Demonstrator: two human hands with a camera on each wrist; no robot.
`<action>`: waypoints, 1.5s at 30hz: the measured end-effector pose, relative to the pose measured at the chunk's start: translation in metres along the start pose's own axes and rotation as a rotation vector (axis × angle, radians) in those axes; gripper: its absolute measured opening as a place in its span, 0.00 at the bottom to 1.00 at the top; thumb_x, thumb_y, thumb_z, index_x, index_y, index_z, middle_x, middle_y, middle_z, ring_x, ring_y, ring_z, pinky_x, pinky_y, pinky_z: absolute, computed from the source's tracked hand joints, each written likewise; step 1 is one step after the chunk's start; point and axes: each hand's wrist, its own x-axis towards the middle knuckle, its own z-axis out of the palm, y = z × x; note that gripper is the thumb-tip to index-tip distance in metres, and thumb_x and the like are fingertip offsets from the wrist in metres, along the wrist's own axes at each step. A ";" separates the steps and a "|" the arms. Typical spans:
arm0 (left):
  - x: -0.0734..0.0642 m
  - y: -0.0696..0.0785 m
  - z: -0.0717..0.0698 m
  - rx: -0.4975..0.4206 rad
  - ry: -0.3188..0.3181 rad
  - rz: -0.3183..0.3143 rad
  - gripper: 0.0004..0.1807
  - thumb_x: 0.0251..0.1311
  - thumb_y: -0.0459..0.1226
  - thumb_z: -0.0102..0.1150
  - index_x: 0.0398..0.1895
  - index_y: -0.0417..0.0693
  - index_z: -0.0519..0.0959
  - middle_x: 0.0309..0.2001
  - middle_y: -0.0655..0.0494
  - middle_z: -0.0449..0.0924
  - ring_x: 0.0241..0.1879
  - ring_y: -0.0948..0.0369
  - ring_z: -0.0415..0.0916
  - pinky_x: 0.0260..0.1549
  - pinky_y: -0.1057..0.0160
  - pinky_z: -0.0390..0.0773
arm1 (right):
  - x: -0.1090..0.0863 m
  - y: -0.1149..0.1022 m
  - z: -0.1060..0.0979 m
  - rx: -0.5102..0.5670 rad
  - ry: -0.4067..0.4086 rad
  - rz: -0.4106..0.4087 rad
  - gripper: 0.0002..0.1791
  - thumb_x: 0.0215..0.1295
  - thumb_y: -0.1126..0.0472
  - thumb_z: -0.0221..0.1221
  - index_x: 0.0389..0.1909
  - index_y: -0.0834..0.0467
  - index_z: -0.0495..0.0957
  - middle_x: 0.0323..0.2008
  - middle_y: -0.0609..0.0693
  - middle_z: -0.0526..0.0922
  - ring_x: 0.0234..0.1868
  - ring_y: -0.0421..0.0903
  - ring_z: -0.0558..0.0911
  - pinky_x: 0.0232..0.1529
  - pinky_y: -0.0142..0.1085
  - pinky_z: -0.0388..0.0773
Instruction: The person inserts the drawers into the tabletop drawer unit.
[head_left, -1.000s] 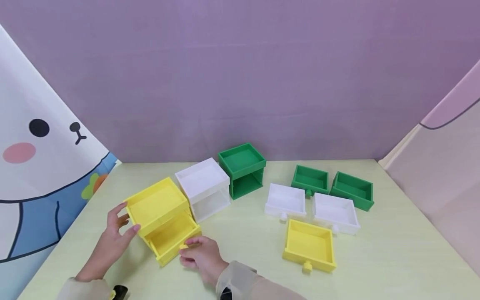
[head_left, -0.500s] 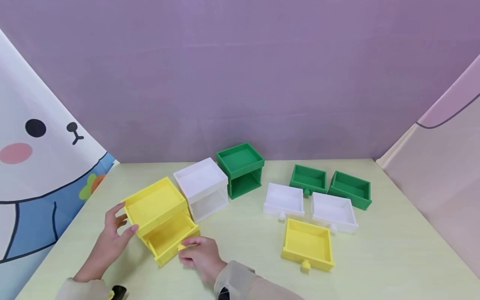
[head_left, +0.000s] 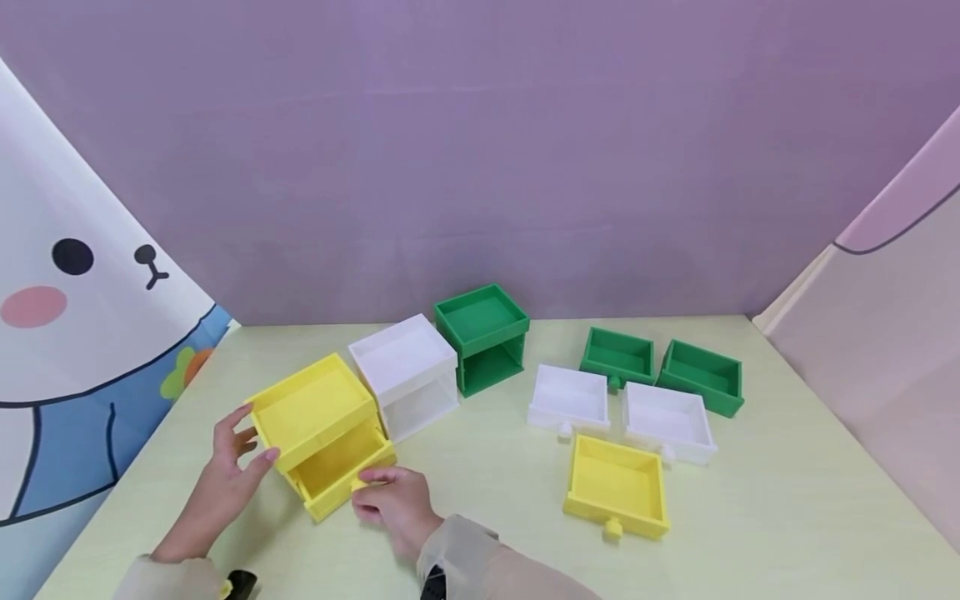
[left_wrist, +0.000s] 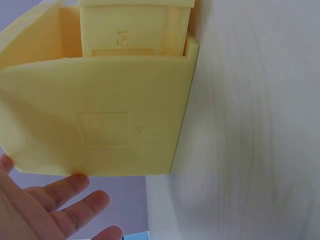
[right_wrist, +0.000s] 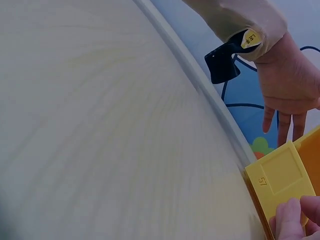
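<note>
A yellow mini cabinet (head_left: 311, 404) with a tray-like top stands at the left of the table. My left hand (head_left: 234, 483) holds its left side, thumb at the front corner and index finger at the back. In the left wrist view the other fingers spread apart near the cabinet's side wall (left_wrist: 105, 100). A yellow drawer (head_left: 330, 498) sits partly inside the lower opening, its front sticking out. My right hand (head_left: 397, 504) pinches the drawer's knob (head_left: 358, 483); the right wrist view shows fingertips at the drawer front (right_wrist: 280, 175).
A white cabinet (head_left: 405, 358) and a green cabinet (head_left: 483, 321) stand behind to the right, both with bare openings. On the right lie a yellow drawer (head_left: 618, 483), two white drawers (head_left: 570, 396) and two green drawers (head_left: 618, 354). A purple cloth (head_left: 480, 167) backs the table.
The yellow drawer has slid a little further into the cabinet, and my right hand has moved with it to the left and away from me. My left hand stays on the cabinet.
</note>
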 end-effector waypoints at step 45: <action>0.001 -0.003 0.000 0.025 0.008 0.021 0.45 0.72 0.49 0.45 0.72 0.40 0.27 0.65 0.20 0.45 0.61 0.30 0.50 0.50 0.32 0.65 | 0.010 -0.002 0.018 0.029 0.081 -0.025 0.12 0.46 0.81 0.60 0.33 0.70 0.83 0.28 0.55 0.84 0.27 0.45 0.82 0.32 0.35 0.80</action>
